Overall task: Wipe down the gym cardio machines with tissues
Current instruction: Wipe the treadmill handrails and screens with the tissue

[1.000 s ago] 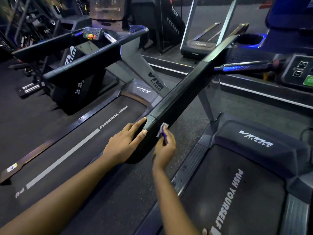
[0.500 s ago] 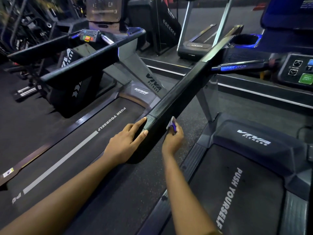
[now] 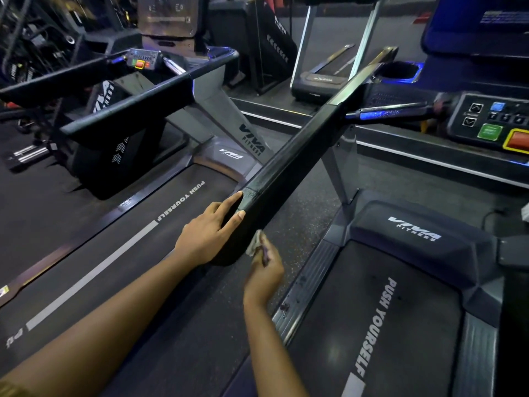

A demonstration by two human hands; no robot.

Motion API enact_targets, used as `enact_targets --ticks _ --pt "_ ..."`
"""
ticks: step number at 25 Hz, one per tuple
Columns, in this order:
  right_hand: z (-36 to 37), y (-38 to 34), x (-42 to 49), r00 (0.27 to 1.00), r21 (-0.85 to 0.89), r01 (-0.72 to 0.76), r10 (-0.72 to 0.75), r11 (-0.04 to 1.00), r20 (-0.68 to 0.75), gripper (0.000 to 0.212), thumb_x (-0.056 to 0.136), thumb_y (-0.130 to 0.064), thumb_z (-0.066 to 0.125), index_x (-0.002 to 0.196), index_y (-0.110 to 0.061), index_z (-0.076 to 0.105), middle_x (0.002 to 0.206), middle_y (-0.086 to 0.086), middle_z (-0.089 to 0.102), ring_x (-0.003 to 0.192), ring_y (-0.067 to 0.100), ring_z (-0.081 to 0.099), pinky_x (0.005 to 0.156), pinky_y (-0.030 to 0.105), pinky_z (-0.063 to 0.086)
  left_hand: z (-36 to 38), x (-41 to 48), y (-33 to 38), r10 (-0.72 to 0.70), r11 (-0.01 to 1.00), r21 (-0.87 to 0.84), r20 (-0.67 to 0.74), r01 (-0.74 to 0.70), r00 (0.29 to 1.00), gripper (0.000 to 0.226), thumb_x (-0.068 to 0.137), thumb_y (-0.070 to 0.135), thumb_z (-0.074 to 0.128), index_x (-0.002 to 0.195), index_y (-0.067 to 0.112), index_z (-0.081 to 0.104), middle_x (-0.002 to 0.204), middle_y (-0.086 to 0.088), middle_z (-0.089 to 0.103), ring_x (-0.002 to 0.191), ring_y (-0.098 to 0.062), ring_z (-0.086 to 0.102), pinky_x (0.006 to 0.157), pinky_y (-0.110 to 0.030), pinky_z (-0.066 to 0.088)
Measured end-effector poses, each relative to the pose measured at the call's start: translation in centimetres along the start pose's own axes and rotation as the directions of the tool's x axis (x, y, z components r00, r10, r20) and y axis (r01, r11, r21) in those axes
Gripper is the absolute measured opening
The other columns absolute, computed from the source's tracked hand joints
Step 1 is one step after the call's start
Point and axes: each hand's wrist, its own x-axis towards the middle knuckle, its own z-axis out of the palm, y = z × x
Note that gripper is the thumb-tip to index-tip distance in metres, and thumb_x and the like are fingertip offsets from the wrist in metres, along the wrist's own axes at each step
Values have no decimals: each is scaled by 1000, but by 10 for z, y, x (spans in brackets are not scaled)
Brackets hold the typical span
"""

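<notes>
The right hand [image 3: 264,270], pinching the tissue [image 3: 255,242], has slid back to the handrail's [image 3: 300,156] mid-frame end, steadied by the left hand's [image 3: 206,236] straight fingers, so this rail looks nearly done.

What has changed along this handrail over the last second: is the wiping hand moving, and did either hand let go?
The right hand, pinching the tissue, slid a little way up the right side of the handrail, then came back down towards its rounded near end. Nothing was taken hold of or let go. The left hand stayed resting on the rail's left side, fingers straight.
</notes>
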Motion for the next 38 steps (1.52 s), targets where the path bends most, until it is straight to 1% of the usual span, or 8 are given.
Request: enact_targets --ticks 6,10,15,22,28,31,35,38 --pt "30 -25 56 902 -260 422 -431 868 23 34 80 14 56 108 -3 68 108 9 68 102 0 56 87 21 50 -1 2 1 -31 999 -18 -2 31 1000 72 72 80 2 141 61 14 137 8 44 123 -20 49 99 -42 39" --pt "30 -18 12 907 -201 420 -415 885 65 33 82 14 57 111 -2 66 108 4 62 108 0 53 85 4 41 0 1 0 -23 995 -95 -26 20 999 73 73 81 1 140 59 21 137 7 48 125 -20 48 104 -46 36" --pt "10 -19 -14 856 -232 509 -459 829 239 32 83 9 59 108 -7 68 107 -2 64 104 -2 56 88 11 46 -3 -14 -3 -33 977 -211 -31 26 999 66 76 81 10 136 61 27 142 12 45 130 -14 44 109 -43 34" --pt "33 -71 80 526 -491 839 -582 236 620 22 76 8 60 93 -1 71 90 11 70 80 32 60 73 30 52 -2 -47 -15 27 997 -68 -25 -28 999 57 98 49 36 150 38 16 143 1 36 129 -16 38 99 -23 31" --pt "18 -65 29 401 -438 897 -514 52 759 25 79 3 58 99 -6 70 97 5 69 76 25 55 64 27 49 2 -50 -17 35 949 -311 -81 -59 996 62 92 68 23 146 38 31 127 4 42 119 -14 45 95 -26 36" --pt "11 -59 1 404 -382 911 -512 153 758 25 78 1 66 100 -8 71 99 1 70 79 18 56 76 17 44 6 -50 -25 62 915 -390 -108 -99 992 83 75 84 9 143 43 32 127 6 43 119 -10 44 96 -24 32" --pt "-2 -44 -16 871 -415 490 -406 767 278 30 83 6 60 105 -10 71 104 2 70 95 9 64 85 13 48 5 -49 -30 116 959 -251 -88 -135 989 69 87 67 21 148 34 27 137 -2 40 125 -17 44 99 -29 36" --pt "9 -31 -31 961 -360 266 -274 894 30 32 86 6 54 111 -9 68 108 1 68 98 7 62 80 4 44 3 -50 -31 162 967 -181 -103 -179 981 53 100 40 39 150 30 23 141 -4 37 128 -18 41 96 -23 32"
